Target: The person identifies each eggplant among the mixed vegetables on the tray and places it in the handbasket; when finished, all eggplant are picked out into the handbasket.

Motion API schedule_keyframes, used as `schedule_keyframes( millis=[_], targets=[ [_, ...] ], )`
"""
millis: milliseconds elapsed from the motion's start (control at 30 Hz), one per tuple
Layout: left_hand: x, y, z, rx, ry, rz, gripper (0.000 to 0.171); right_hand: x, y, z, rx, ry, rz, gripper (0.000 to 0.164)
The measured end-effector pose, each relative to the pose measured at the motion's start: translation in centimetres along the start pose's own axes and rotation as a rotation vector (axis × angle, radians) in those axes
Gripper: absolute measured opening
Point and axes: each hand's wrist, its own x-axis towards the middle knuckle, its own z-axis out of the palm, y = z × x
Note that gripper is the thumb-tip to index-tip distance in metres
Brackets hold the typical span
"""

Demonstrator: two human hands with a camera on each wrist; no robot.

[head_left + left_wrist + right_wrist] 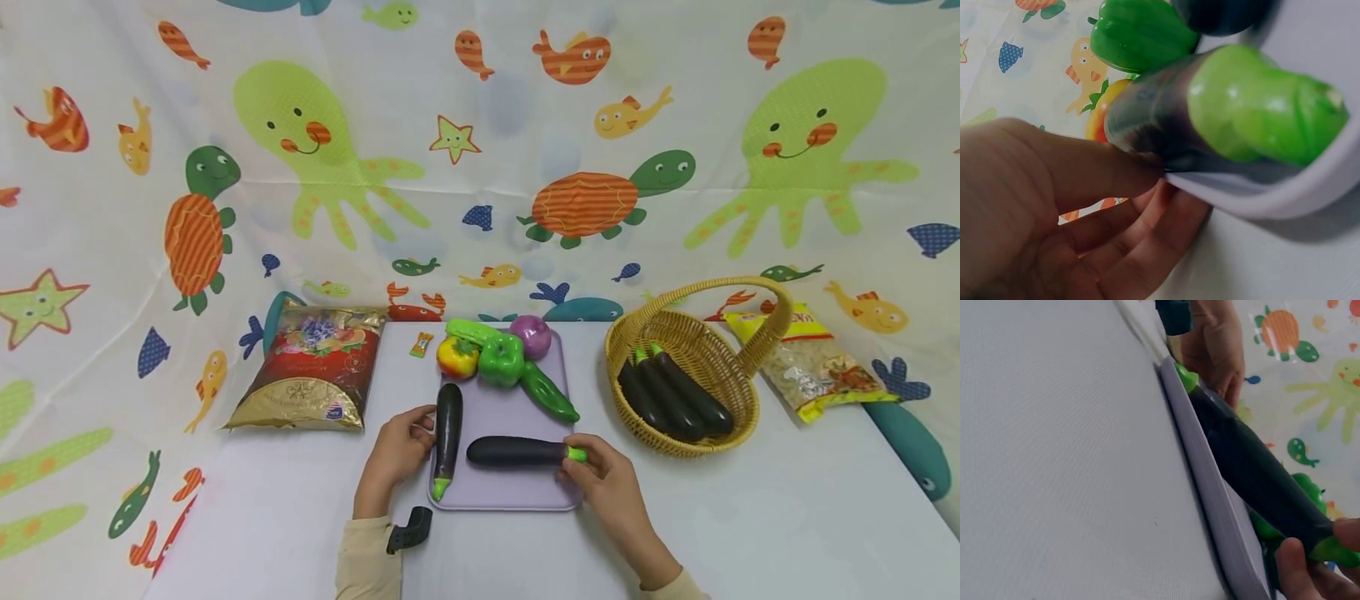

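Note:
My right hand (606,477) pinches an eggplant (517,452) by its green stem end, holding it crosswise over the front half of a lilac tray (510,493). A second eggplant (448,429) lies lengthwise along the tray's left side, its green cap toward me. At that left edge, my left hand (401,446) grips the tray rim; in the left wrist view its thumb (1110,175) is at the rim beside the eggplant, with the other fingers outside below. Toward the back of the tray are a green bell pepper (501,360), a yellow-red pepper (457,358), a long green pepper (550,393) and a purple onion (531,336).
A wicker basket (617,333) with a tall handle stands right of the tray, several eggplants (678,396) inside. Behind it lies a yellow-edged clear bag (817,367). A red-gold bag (318,367) lies at the left, and a small wrapped candy (422,344) near the tray.

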Motion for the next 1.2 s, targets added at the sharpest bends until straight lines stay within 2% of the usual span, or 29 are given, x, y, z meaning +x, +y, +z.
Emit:
schedule_keyframes(
  millis=[100,267,367,533,700,967,1200],
  targets=[
    [-0.02,0.07,0.01,0.006,-0.004,0.005,0.045,0.05,-0.13,-0.16,0.099,0.002,-0.003,0.029],
    [-0.09,0.16,-0.01,0.011,-0.005,-0.001,0.045,0.1,-0.1,-0.3,0.153,0.021,-0.04,0.033],
    [-0.14,0.26,-0.05,0.008,-0.003,-0.012,0.044,0.13,-0.08,-0.24,0.23,0.035,-0.048,0.034],
    [-0.11,0.28,-0.08,0.003,-0.005,-0.03,0.044,0.15,0.05,-0.33,0.355,0.007,-0.051,0.038],
    [-0.07,0.2,-0.02,-0.002,-0.003,-0.024,0.044,0.12,0.05,-0.62,0.395,-0.028,-0.039,0.041],
    [-0.18,0.26,0.01,-0.009,0.004,-0.025,0.044,0.1,-0.19,-0.61,0.434,0.042,0.008,0.041],
    [-0.17,0.21,0.01,-0.009,-0.002,-0.01,0.045,-0.03,-0.81,-0.92,0.449,0.029,0.024,0.038]
  ],
)
